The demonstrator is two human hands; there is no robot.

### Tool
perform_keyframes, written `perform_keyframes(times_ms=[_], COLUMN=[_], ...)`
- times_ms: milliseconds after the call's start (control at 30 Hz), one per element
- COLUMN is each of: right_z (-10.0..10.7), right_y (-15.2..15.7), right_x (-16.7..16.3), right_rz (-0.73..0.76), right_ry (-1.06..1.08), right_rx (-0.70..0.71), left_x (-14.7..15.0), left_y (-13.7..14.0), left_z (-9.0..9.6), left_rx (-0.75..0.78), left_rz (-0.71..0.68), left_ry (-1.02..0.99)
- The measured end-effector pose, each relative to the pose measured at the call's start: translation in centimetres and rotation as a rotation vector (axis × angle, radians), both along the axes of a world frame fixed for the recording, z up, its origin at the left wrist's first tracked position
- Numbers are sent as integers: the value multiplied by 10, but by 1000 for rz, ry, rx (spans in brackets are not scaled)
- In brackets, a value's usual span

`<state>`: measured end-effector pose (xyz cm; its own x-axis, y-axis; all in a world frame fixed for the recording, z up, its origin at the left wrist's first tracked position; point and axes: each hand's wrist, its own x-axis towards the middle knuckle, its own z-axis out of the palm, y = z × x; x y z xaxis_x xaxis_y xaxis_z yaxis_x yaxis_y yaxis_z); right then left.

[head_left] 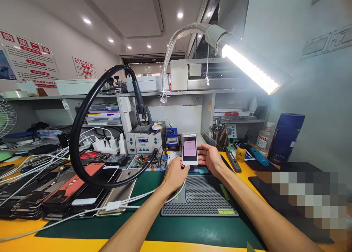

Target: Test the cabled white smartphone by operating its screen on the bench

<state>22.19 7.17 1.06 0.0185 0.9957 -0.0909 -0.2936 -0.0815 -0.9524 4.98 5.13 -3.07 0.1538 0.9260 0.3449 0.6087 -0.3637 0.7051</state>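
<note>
A white smartphone (190, 161) with a lit screen, showing a pinkish panel on a dark background, is held upright over the back of the mat. My left hand (176, 174) is closed at its lower left corner, with the thumb by the bottom edge. A white cable (176, 197) runs up beside that hand; I cannot tell whether the fingers hold its end too. My right hand (211, 157) grips the phone's right edge, fingers partly behind it. Below both hands lies a grey perforated work mat (206, 197) on a green mat (154, 230).
Stacked phones and phone parts (66, 186) fill the left side, crossed by white cables. A hot air station (144, 142) with a looping black hose (75, 134) stands behind them. A lit lamp (250, 68) hangs above. Right are a yellow bottle (241, 153) and blue cylinder (287, 138).
</note>
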Motion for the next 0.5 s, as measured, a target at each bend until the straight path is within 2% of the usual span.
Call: perform_keyframes(times_ms=[233, 367, 500], right_z=[-1, 0, -1], right_y=[-4, -8, -8], right_x=[-2, -5, -9], right_rz=[0, -15, -91], right_ry=[-18, -50, -145], right_rx=[101, 148, 144], left_x=[1, 1, 1], left_y=[-7, -7, -6], left_z=[10, 10, 7], left_rx=[-108, -70, -13], left_rz=[-46, -12, 23], left_ry=[-138, -139, -88])
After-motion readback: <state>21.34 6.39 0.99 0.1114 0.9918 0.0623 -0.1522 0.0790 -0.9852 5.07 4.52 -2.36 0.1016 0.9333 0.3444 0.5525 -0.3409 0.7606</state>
